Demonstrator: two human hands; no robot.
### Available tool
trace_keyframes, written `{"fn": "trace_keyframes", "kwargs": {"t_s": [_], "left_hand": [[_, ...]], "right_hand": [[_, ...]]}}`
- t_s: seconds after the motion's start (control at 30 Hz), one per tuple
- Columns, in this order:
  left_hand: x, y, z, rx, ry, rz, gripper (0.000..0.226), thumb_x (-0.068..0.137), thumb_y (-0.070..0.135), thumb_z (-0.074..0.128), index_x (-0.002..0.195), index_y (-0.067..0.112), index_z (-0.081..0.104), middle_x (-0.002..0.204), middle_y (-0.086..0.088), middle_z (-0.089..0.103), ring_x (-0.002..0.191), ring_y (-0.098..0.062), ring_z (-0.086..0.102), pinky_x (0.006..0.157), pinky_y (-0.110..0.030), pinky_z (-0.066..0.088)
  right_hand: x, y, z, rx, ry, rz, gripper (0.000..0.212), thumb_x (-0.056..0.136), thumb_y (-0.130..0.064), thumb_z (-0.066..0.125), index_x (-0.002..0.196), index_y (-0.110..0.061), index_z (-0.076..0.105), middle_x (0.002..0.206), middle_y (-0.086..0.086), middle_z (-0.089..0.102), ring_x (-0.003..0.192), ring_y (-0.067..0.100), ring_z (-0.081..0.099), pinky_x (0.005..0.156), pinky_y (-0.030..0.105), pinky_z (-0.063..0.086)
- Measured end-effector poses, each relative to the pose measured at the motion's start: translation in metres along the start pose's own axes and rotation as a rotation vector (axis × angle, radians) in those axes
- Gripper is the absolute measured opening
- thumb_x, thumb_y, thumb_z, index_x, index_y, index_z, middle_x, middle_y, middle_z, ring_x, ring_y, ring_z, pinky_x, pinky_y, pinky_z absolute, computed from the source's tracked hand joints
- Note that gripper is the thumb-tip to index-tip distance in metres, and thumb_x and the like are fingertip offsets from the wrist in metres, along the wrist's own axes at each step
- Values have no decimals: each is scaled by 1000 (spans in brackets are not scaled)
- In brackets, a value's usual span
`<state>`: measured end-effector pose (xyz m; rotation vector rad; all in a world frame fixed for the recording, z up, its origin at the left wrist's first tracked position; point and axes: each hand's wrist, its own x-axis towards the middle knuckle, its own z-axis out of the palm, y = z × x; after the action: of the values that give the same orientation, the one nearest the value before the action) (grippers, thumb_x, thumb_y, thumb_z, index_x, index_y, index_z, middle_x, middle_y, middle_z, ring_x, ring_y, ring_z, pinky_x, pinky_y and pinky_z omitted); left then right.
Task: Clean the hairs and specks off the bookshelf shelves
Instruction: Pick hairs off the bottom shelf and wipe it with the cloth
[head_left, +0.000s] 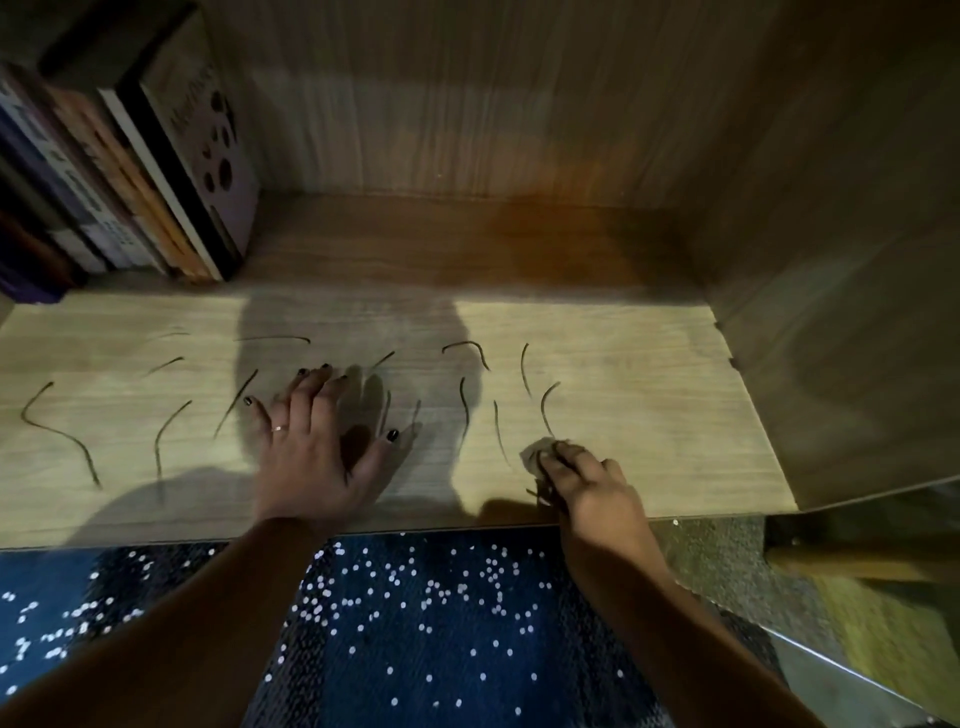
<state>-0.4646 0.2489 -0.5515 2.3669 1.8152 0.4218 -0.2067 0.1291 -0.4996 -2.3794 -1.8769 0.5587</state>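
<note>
Hairs: dark, thin, curved strands (57, 431), scattered over the front half of the shelf from near its left edge to right of centre. I see a few bunched under the right hand at the front edge.
Shelf: pale wood-grain board (649, 374), flat and smooth. It is lit along the front and shadowed toward the back edge.
Right hand: (587, 483) near the front edge, right of centre. Its fingers are curled round a small pale crumpled wad (535, 452), pressed to the board at the foot of one hair. I cannot tell cloth from paper.
Left hand: (311, 447) flat on the board at the centre, fingers straight and spread, grasping nothing. It has dark nails and a ring (280, 428).
Books: a standing row (145, 171) in the back-left corner.
Walls: back panel (467, 104) and right side panel (831, 260), in the same wood grain.
Room: the widest plain stretch I see lies between the right hand and the right edge.
Below: dark blue fabric with white dots (415, 623) under the front edge.
</note>
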Motion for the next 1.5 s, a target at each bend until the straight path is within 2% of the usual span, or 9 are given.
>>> {"fn": "trace_keyframes", "kwargs": {"t_s": [0.13, 0.33, 0.5, 0.6, 0.8, 0.97, 1.27, 1.37, 1.5], "left_hand": [[0, 2, 0, -12, 18, 1, 82, 83, 66, 36, 136, 4, 44, 144, -17, 42, 137, -39, 35, 117, -64, 8], [0, 1, -1, -30, 15, -3, 81, 83, 66, 37, 137, 6, 43, 145, -15, 41, 137, -37, 34, 117, -64, 7], [1, 0, 1, -41, 6, -11, 83, 83, 67, 37, 142, 10, 37, 149, -13, 37, 141, -36, 32, 118, -62, 5], [1, 0, 1, -54, 10, -20, 81, 82, 66, 40, 141, 10, 38, 148, -13, 39, 139, -36, 33, 117, -62, 6], [2, 1, 1, -47, 6, -15, 81, 83, 66, 39, 139, 8, 41, 147, -15, 39, 138, -37, 34, 117, -63, 6], [1, 1, 0, -41, 13, -12, 81, 82, 66, 38, 138, 7, 42, 147, -15, 40, 138, -36, 35, 117, -60, 4], [1, 2, 1, -32, 19, -15, 81, 82, 66, 38, 136, 6, 43, 147, -15, 40, 139, -35, 33, 117, -58, 2], [1, 3, 0, -40, 24, -17, 80, 82, 66, 38, 135, 6, 44, 147, -15, 40, 139, -36, 33, 117, -60, 3], [1, 2, 0, -37, 9, -18, 82, 82, 66, 38, 136, 5, 44, 145, -17, 42, 137, -38, 36, 117, -63, 7]], "right_hand": [[20, -10, -2, -107, 3, 4, 60, 92, -4, 37, 147, -28, 34, 151, -4, 28, 122, 20, 32, 102, 36, 34], [64, -19, -13, -253, 50, 63, 55, 87, -4, 45, 139, -21, 46, 142, 1, 38, 121, 25, 34, 95, 38, 36], [89, -21, -17, -252, 74, 112, 46, 90, -8, 43, 134, -21, 51, 134, 2, 43, 119, 26, 35, 93, 39, 36], [92, -19, -18, -236, 66, 114, 45, 93, -10, 39, 136, -22, 49, 137, 1, 43, 121, 26, 35, 93, 40, 36], [55, -11, -6, -226, 55, 57, 64, 88, -5, 45, 148, -24, 31, 147, -1, 32, 123, 22, 33, 97, 38, 34], [18, -8, 4, -202, 1, 55, 64, 93, -6, 34, 151, -29, 22, 154, -7, 25, 126, 19, 30, 99, 37, 32], [64, -4, -7, -284, 56, 42, 65, 87, -9, 46, 147, -29, 31, 150, -5, 32, 123, 23, 33, 94, 38, 35], [86, -4, -19, -319, 64, 25, 57, 89, -20, 45, 144, -30, 37, 146, -6, 38, 119, 25, 36, 90, 39, 37], [89, 4, -31, -352, -26, -14, 62, 84, -16, 52, 142, -34, 41, 150, -8, 30, 119, 26, 33, 87, 37, 33]]}}
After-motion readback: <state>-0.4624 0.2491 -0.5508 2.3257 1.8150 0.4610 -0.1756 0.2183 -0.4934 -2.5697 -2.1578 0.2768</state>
